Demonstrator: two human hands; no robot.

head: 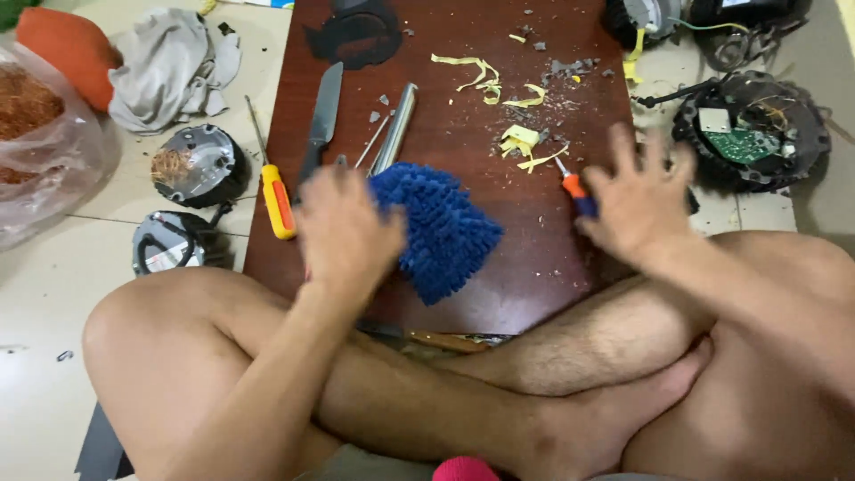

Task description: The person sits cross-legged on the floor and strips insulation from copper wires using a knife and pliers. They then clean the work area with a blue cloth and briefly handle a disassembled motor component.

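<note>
Crossed bare legs (499,383) nearest the lens, folded on the floor against the near edge of a dark reddish-brown board serving as worktop (534,267). Left hand (343,227) blurred, palm down, fingers curled over the left edge of a blue chenille mitt (441,227); looks to be gripping the mitt, though blur hides the fingertips. Right hand (637,196) spread wide, fingers splayed, holding nothing, hovering just beside a small screwdriver with an orange-and-blue handle (574,189).

Mitt lying near the middle of the worktop, toward the near edge. Judged soft, light, floppy and far from fragile; thick pile giving plenty of grip, no slipping likely. Pinching anywhere along an edge should do, or bunching the pile in a fist; likely to sag if lifted by one corner.

Further back on the worktop: a knife (322,120), a metal rod (394,127), yellow shavings (499,89) and grey crumbs, a black flat part (356,36) at the far edge. Yellow-handled screwdriver (276,191) lying over the left edge.

Pale tiled floor (44,285) all round. Left: two round black motor housings (191,165), a grey rag (169,67), a clear bag of copper-coloured wire (31,125). Right: an opened round device with a green circuit board (748,134).
</note>
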